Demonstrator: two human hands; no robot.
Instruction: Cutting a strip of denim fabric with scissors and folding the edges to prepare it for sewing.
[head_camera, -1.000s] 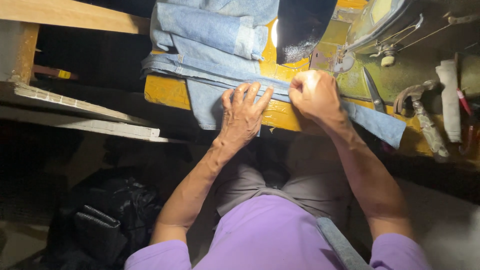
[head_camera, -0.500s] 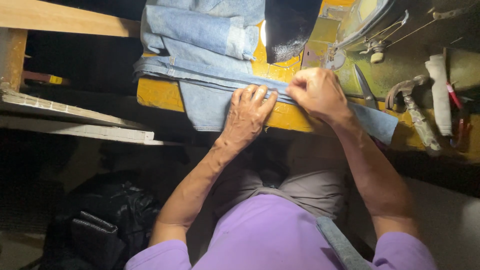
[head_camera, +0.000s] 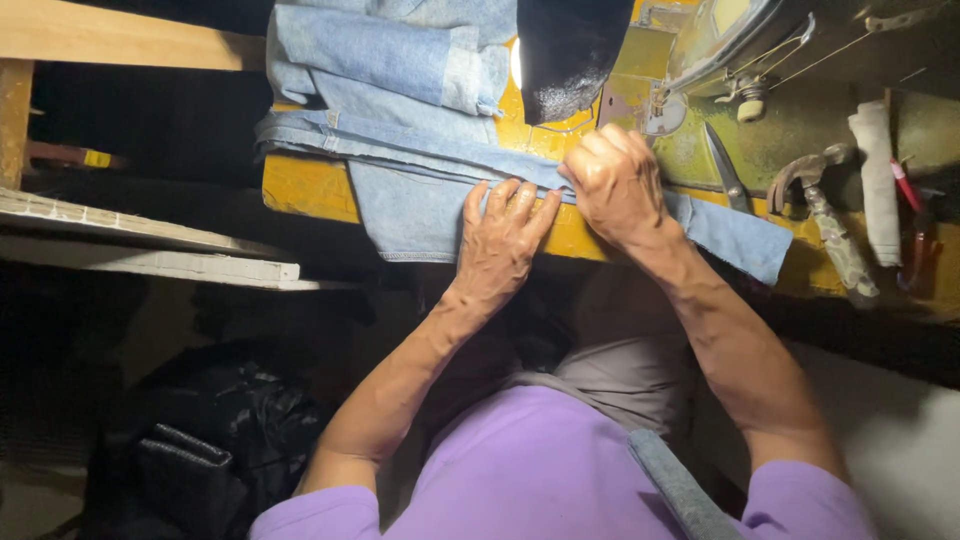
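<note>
Your left hand (head_camera: 500, 240) lies flat, fingers spread, pinning denim (head_camera: 400, 190) to the surface (head_camera: 300, 188) | right hand (head_camera: 615, 185) fingers pinch its strip taut.

A worn yellow work table (head_camera: 300, 190) runs across the far part of the scene, its near edge chipped and stained. To its right the surface turns olive green around a sewing machine base (head_camera: 790, 130). A small bright light (head_camera: 516, 62) glows at the far middle, and the rest lies in deep shadow. On the left, pale wooden planks (head_camera: 150, 255) jut out under a wooden beam (head_camera: 110, 35) at the far left. Near left, on the dark floor, lies a black bag (head_camera: 200, 440).
</note>
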